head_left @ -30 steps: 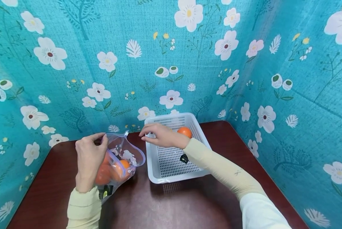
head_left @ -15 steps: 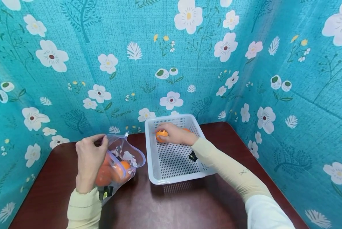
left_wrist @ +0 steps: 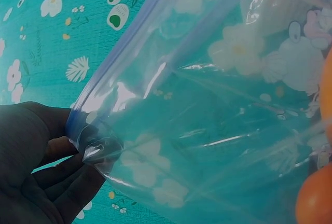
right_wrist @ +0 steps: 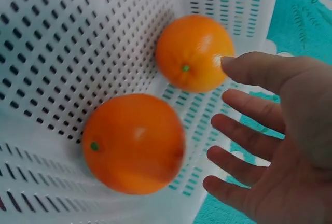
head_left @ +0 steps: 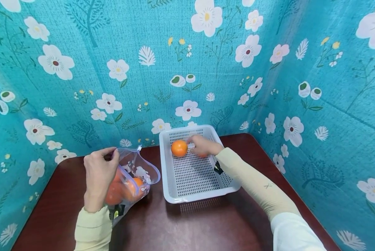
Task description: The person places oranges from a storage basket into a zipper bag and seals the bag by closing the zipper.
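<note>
My left hand [head_left: 100, 170] pinches the upper edge of a clear zip bag [head_left: 143, 162] with a purple seal; its mouth gapes open. Several oranges [head_left: 114, 192] lie inside the bag. In the left wrist view, thumb and fingers grip a corner of the bag [left_wrist: 155, 146]. My right hand [head_left: 203, 144] is over the white basket, fingers extended and holding nothing. One orange [head_left: 179, 148] lies left of its fingertips; a second orange [head_left: 202, 155] is mostly hidden beneath the hand. The right wrist view shows both, the thumb tip overlapping the upper orange [right_wrist: 195, 53].
The white perforated basket [head_left: 169, 179] stands on a dark red-brown table [head_left: 187, 230], to the right of the bag. A teal flowered cloth [head_left: 149, 76] hangs behind the table and along its right side.
My right hand has moved rightward from the basket's left side. Half a second ago its fingers were around the left orange; now they are off it. The left hand keeps its grip on the bag.
</note>
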Available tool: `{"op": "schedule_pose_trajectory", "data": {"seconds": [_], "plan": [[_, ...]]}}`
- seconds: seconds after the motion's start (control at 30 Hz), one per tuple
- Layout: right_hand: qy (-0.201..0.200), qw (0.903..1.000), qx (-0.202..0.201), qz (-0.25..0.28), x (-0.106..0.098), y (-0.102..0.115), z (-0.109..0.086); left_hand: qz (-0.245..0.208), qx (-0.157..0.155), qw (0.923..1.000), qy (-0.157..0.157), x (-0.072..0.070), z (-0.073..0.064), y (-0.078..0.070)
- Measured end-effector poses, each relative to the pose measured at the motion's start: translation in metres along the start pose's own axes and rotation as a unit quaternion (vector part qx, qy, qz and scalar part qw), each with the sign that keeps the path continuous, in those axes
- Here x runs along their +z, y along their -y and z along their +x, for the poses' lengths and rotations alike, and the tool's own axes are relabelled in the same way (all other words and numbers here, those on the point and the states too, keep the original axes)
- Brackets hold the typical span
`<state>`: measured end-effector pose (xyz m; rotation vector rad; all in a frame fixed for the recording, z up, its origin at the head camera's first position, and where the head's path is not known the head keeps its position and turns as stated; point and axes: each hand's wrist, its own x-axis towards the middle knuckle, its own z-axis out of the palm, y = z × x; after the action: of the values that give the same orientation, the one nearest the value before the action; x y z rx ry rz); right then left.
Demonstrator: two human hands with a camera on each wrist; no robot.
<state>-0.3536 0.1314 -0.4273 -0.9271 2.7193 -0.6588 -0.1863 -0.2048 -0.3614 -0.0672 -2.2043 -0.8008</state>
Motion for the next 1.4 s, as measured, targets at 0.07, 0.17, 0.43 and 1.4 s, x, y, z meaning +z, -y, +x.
{"op": "schedule_pose_trajectory", "data": {"seconds": [0.07,0.17,0.43,1.4], "plan": [[0.008,0.9994,0.026,-0.020,0.001,-0.004,0.001,0.000,0.000,1.0000,-0.001,0.000,0.000,0.000],[0.036,0.9929,0.074,-0.086,0.000,-0.011,0.003,-0.001,-0.001,1.0000,-0.002,0.000,0.001,0.001],[0.082,0.9753,0.155,-0.134,0.004,-0.012,0.000,0.001,-0.004,1.0000,-0.002,-0.001,0.000,0.002],[0.103,0.9670,0.208,-0.104,0.007,-0.009,-0.003,0.004,-0.010,0.9999,-0.006,-0.006,-0.005,0.003]]}}
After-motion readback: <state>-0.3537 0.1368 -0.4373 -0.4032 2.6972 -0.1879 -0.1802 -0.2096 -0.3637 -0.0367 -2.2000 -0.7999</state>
